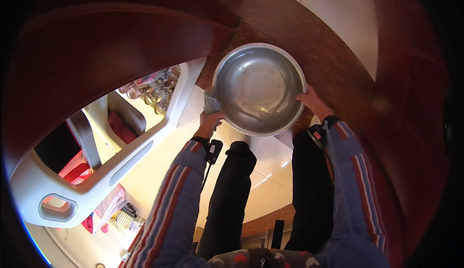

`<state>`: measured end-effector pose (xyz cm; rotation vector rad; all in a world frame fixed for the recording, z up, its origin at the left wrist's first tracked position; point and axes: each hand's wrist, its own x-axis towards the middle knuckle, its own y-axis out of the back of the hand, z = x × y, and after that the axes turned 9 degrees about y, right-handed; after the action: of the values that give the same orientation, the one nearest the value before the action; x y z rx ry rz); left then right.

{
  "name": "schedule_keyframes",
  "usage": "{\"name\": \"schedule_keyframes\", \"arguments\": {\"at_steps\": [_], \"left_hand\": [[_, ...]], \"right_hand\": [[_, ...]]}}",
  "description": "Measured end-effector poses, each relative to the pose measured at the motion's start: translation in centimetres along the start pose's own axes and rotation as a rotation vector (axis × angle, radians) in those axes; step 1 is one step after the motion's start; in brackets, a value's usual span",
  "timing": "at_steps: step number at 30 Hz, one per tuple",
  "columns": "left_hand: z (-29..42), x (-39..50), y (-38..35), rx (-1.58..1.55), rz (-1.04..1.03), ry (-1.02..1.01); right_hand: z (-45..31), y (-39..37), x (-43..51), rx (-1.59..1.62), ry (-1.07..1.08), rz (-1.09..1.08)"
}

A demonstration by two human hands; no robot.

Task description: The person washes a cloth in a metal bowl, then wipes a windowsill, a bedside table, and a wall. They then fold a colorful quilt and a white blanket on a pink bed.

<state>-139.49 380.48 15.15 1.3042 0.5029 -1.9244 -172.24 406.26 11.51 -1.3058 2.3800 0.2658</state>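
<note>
A round stainless steel basin [261,86] with clear water in it is held low in front of me, above the floor. My right hand [312,101] grips its right rim, the thumb over the edge. At the lower left rim is my left hand [211,121], with its fingers at the basin's edge. A bunched grey cloth [211,102] sticks up from my left hand and touches the outside of the basin. Both hands are partly covered by the cloth or the rim, so the fingers beneath cannot be seen.
A pale plastic frame [159,137] with openings stands at the left, beside dark red furniture [119,39]. Glass jars or cups [157,95] show through it. A dark red marbled floor band [311,32] curves behind the basin; pale tiles [268,159] lie between my legs.
</note>
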Motion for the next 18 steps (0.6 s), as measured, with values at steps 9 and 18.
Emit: {"name": "schedule_keyframes", "arguments": {"at_steps": [9, 18], "left_hand": [[0.0, -0.3, 1.7, 0.074, 0.036, 0.067], [0.8, -5.0, 0.8, 0.192, 0.359, 0.061]], "right_hand": [[1.0, -1.8, 0.1, 0.001, 0.000, 0.019], [-1.7, -1.7, -1.4, -0.054, 0.007, 0.195]]}}
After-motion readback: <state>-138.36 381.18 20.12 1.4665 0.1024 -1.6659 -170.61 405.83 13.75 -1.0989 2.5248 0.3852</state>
